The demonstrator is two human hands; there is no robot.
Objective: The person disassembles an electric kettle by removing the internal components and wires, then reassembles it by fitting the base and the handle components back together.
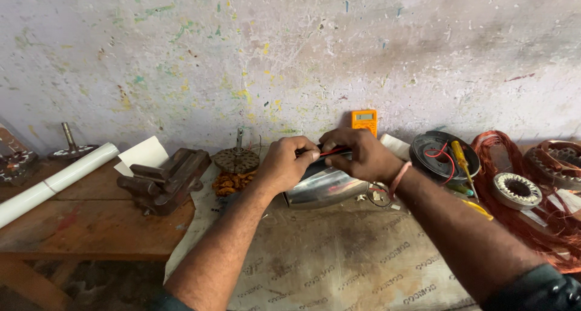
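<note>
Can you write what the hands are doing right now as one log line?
left hand: grips wires | right hand: grips wires over shiny metal shell | behind: orange meter | left: vise

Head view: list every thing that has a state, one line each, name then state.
left hand: closed on the wires, resting on the metal housing.
right hand: gripping the red and black wires.
metal housing: lying on its side.
multimeter: upright against the wall.
bench vise: unused; whether open, cannot tell.
screwdriver: lying down, unheld.
</note>
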